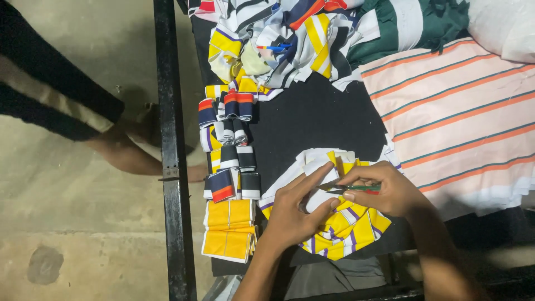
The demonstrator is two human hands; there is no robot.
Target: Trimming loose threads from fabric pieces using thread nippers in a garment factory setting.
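Left hand (292, 214) flat on a white fabric piece (312, 167), index finger extended along it, fingers spread and pressing rather than closed around anything. Right hand (384, 189) just beside the left, thumb and fingers pinched shut on a small snipping tool (354, 188) with a green and red handle, tip pointing left toward the left index finger. White fabric piece on top of a bundle of yellow, white and purple striped strips (348, 231), near the front edge of the black tabletop (312, 120). To the left of the hands, a column of folded striped pieces (231, 153) in navy, red, white and black, running along the left edge of the tabletop. At the near end of that column, a stack of yellow folded pieces (229, 229). At the far end of the tabletop, a loose heap of mixed striped scraps (273, 42) in yellow, white, navy and orange. To the right, a wide pink cloth with orange and green stripes (457, 120), with a green and white cloth (407, 25) beyond it. Black metal frame bar (170, 150) along the left side of the tabletop. Beyond the bar, on the concrete floor (72, 212), another person's leg and bare foot (139, 153).
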